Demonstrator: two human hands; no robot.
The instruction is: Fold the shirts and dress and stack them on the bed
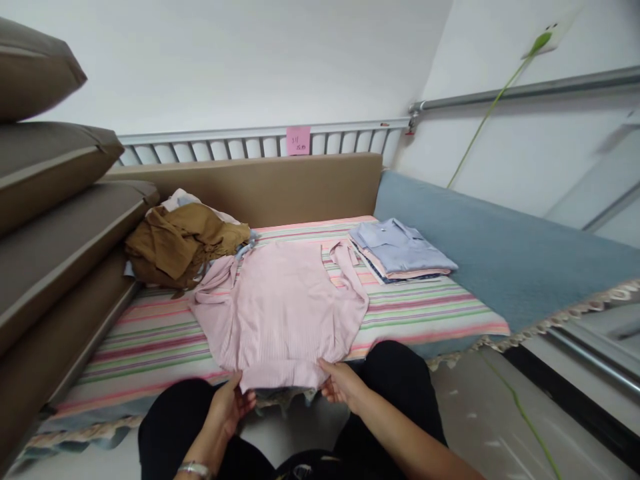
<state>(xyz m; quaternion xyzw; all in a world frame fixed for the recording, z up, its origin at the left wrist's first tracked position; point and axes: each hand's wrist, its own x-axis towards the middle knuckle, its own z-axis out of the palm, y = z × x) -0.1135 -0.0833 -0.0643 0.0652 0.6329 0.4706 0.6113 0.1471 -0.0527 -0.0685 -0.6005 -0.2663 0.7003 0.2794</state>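
A pale pink ribbed top (280,307) lies spread flat on a striped sheet (150,340), its hem hanging over the near edge of the bed. My left hand (231,403) pinches the hem at its left corner, fingers closed on the fabric. My right hand (340,383) grips the hem at its right corner. Both sleeves of the top are bunched near the shoulders.
A heap of brown and white clothes (185,243) sits at the back left. A folded stack topped by a light blue shirt (400,250) lies at the right. Brown cushions (55,220) stack on the left; a blue blanket (500,253) covers the right side. My knees are below the bed edge.
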